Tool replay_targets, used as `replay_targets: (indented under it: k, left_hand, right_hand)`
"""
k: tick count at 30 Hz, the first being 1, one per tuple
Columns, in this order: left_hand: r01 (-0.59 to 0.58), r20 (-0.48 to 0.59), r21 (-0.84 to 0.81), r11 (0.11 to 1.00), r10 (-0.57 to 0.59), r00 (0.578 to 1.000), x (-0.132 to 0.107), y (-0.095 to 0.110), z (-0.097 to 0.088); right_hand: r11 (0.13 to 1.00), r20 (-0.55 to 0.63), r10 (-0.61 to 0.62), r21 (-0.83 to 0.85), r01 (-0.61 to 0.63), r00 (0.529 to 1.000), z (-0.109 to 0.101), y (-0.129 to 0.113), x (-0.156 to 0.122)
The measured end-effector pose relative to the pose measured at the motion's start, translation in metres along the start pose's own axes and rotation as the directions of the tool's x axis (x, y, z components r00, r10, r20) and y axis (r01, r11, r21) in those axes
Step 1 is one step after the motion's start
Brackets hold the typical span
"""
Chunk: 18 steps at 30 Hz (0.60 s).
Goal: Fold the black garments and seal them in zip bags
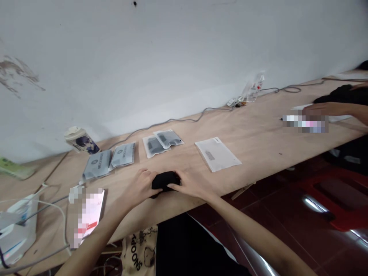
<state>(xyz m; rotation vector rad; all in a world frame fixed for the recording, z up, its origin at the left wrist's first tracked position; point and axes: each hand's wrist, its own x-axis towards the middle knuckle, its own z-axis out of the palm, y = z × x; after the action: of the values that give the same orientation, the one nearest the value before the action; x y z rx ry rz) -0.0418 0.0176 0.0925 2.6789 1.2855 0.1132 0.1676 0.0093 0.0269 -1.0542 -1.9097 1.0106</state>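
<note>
Grips of both hands closed on a soft black fabric bundle (166,181), with the left hand (140,188) and right hand (191,184) cupping it from either side at the near edge of a pale plywood desk (244,142). Both forearms reached in from the bottom of the view and angled inward, wrists low. Four sealed grey packets (123,154) lay in two pairs beyond the bundle, and a white plastic sleeve (217,154) with a printed label lay farther right. A paper cup (81,140) lay on its side against the white wall (172,57), and a grey cable (172,120) ran along the wall toward a clear plastic bottle (255,89). A pixelated phone (87,218) lay just left of the left hand. At far right, a co-worker's hand (324,109) reached near a black cloth (342,95). Below the desk, a red plastic stool (330,195) stood on a dark red tiled floor (273,218), beside a canvas Snoopy bag (140,251).
</note>
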Motion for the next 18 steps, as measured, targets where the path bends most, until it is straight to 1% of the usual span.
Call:
replay_targets:
  k: [2,3,5,7,8,9,10,11,12,13,14,15,16,18]
  left_hand:
    - [0.077,0.021,-0.206,0.975,-0.075,0.997,-0.004,0.003,-0.005]
    - [0.119,0.036,-0.302,0.946,-0.114,0.993,-0.007,0.004,-0.009]
    - [0.181,0.069,-0.458,0.871,-0.169,0.983,-0.014,0.006,-0.019]
    - [0.193,0.106,-0.572,0.797,-0.161,0.981,-0.022,0.003,-0.029]
    - [0.181,0.109,-0.608,0.773,-0.144,0.984,-0.026,0.0,-0.033]
    - [0.16,0.094,-0.614,0.773,-0.13,0.987,-0.03,-0.003,-0.036]
    - [0.132,0.056,-0.582,0.803,-0.122,0.991,-0.034,-0.006,-0.038]
    - [0.092,-0.003,-0.507,0.857,-0.108,0.994,-0.037,-0.007,-0.038]
    - [0.041,-0.078,-0.395,0.918,-0.078,0.994,-0.04,-0.006,-0.036]
    - [-0.017,-0.152,-0.258,0.966,-0.023,0.988,-0.042,-0.003,-0.034]
    - [-0.082,-0.206,-0.118,0.99,0.057,0.977,-0.043,0.003,-0.031]
    - [-0.154,-0.23,0.006,0.988,0.151,0.961,-0.043,0.01,-0.027]
    - [-0.229,-0.228,0.106,0.968,0.247,0.942,-0.042,0.019,-0.024]
    - [-0.364,-0.173,0.226,0.903,0.405,0.898,-0.038,0.036,-0.021]
  right_hand:
    - [0.979,0.043,0.032,0.199,-0.04,0.999,-0.004,-0.003,0.003]
    - [0.951,0.072,0.043,0.302,-0.063,0.996,-0.007,-0.004,0.005]
    - [0.864,0.167,0.059,0.486,-0.135,0.984,-0.012,-0.003,0.009]
    - [0.764,0.295,0.066,0.6,-0.239,0.953,-0.018,0.0,0.013]
    - [0.719,0.358,0.076,0.627,-0.3,0.931,-0.021,0.002,0.014]
    - [0.682,0.415,0.095,0.635,-0.363,0.905,-0.024,0.004,0.015]
    - [0.653,0.46,0.123,0.63,-0.42,0.88,-0.027,0.005,0.015]
    - [0.629,0.495,0.151,0.619,-0.47,0.856,-0.029,0.005,0.015]
    - [0.61,0.522,0.173,0.608,-0.507,0.835,-0.031,0.005,0.015]
    - [0.594,0.544,0.184,0.602,-0.533,0.819,-0.033,0.004,0.016]
    - [0.58,0.561,0.185,0.601,-0.55,0.807,-0.033,0.004,0.016]
    - [0.566,0.579,0.181,0.6,-0.566,0.795,-0.032,0.005,0.017]
    - [0.556,0.595,0.178,0.596,-0.579,0.784,-0.029,0.007,0.018]
    - [0.564,0.619,0.184,0.569,-0.598,0.763,-0.019,0.015,0.02]
